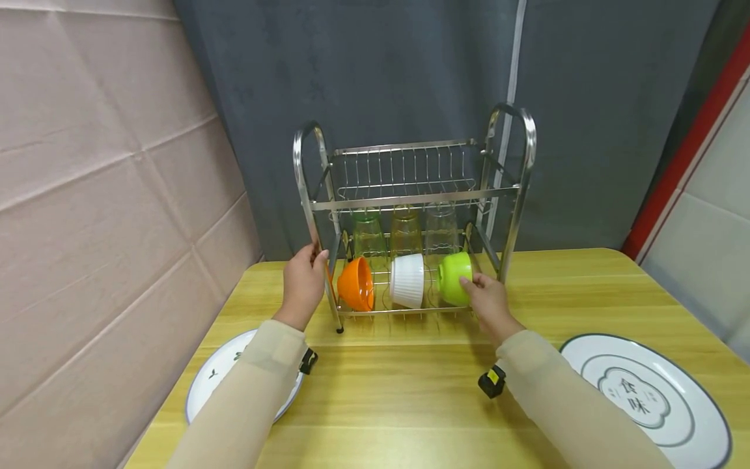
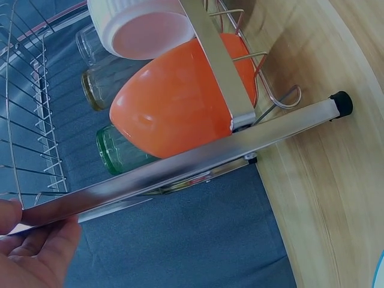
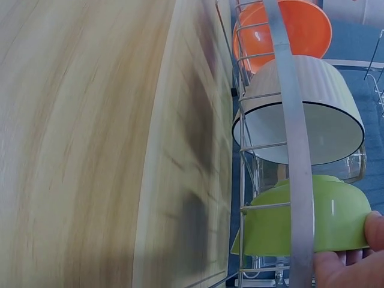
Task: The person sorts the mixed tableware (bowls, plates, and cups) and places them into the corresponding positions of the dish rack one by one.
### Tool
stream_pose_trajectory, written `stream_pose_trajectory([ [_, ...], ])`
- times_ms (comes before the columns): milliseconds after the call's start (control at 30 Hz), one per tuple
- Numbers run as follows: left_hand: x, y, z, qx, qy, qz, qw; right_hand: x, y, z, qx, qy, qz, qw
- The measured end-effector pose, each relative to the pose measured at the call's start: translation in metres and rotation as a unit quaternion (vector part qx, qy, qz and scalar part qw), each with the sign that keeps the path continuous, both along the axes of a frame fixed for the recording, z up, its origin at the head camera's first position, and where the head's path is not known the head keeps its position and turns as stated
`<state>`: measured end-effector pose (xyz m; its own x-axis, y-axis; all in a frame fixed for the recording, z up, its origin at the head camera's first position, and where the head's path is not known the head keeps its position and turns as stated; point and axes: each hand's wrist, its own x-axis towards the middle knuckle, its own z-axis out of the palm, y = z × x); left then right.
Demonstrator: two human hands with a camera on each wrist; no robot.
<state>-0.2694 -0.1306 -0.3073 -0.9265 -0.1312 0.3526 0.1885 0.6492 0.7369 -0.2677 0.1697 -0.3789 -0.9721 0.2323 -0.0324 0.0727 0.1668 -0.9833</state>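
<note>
A two-tier metal dish rack (image 1: 410,197) stands on the table. My left hand (image 1: 303,281) grips its left front post, thumb on one side and fingers on the other in the left wrist view. On the lower tier, my right hand (image 1: 491,301) pinches the rim of a green bowl (image 1: 455,279), standing on its side at the right end. Beside it are a white ribbed bowl (image 1: 407,281) in the middle and an orange bowl (image 1: 355,284) at the left, both also on their sides. The right wrist view shows the green bowl (image 3: 336,216) behind the front rail.
Behind the bowls stand a green glass (image 1: 369,236), a yellow glass (image 1: 405,232) and a clear glass (image 1: 441,229). The upper tier holds only wire slots. A white plate (image 1: 217,371) lies at the left, partly under my forearm; a larger plate (image 1: 691,397) lies at the right.
</note>
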Motion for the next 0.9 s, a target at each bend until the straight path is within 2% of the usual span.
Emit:
stream_pose_trajectory([
  [300,0.0025,0.0009,0.0011,-0.008,0.007,-0.004,0.9999,0.0005,0.0022,-0.0012,0.021,-0.005,0.009,0.9997],
  [667,0.0012,0.0003,-0.0008,-0.002,0.004,-0.001,1.0,0.0016,-0.0015,-0.0036,0.106,0.027,0.008,0.994],
  [900,-0.0009,0.0007,-0.0023,0.003,-0.004,-0.002,1.0,0.0024,-0.0008,-0.0049,0.106,0.026,0.01,0.994],
])
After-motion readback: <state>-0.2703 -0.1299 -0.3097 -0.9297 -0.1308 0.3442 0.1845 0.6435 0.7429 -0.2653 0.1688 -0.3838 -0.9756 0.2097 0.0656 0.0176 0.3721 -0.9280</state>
